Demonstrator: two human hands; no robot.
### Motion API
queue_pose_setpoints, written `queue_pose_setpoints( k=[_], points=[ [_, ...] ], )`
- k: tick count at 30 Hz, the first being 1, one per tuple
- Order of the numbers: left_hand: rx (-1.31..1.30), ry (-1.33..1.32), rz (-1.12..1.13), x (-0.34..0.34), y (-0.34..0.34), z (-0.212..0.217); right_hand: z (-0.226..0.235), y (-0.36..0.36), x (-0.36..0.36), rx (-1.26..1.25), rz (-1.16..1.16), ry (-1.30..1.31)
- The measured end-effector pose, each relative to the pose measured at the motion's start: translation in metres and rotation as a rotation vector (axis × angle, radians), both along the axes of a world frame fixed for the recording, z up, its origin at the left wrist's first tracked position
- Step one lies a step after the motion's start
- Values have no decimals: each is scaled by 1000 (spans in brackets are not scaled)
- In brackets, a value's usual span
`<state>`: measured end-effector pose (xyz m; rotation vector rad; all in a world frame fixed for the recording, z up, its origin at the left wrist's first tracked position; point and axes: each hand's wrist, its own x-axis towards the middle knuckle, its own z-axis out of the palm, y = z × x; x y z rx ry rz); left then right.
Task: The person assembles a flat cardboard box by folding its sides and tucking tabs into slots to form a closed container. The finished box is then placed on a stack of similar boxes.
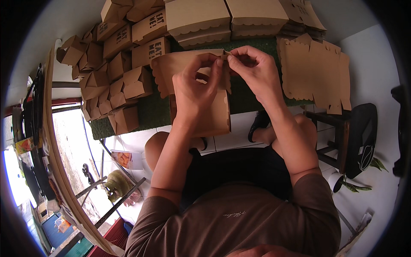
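Note:
A part-folded brown cardboard box (220, 113) with scalloped edges lies at the front edge of the green table, its near part reaching past that edge. At its far right corner, my left hand (195, 81) pinches the cardboard between thumb and forefinger. Opposite it, my right hand (257, 70) grips the same corner with thumb and fingertips, and the two hands nearly touch. My fingers partly cover the folded corner, so its tabs are hard to make out.
Small folded boxes (117, 40) crowd the table's left side. Larger closed boxes (199, 21) stand stacked at the back. Flat cardboard blanks (310, 75) lie at the right, above a dark wooden stool (340, 141). The table's green covering (147, 111) shows between them.

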<state>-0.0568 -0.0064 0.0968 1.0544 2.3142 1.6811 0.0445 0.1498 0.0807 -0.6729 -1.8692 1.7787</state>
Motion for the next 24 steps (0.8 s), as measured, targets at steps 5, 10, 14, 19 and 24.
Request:
queue_pose_setpoints(
  k=[5, 10, 14, 19, 24],
  points=[
    [18, 56, 12, 1, 1, -2, 4, -2, 0, 113, -30, -26],
    [12, 185, 19, 2, 1, -2, 10, -5, 0, 171, -41, -52],
    [-5, 204, 17, 3, -1, 1, 14, -8, 1, 202, -16, -65],
    [36, 74, 63, 7, -2, 3, 11, -10, 1, 211, -6, -20],
    [28, 33, 68, 6, -1, 0, 3, -6, -1, -109, 73, 53]
  ],
)
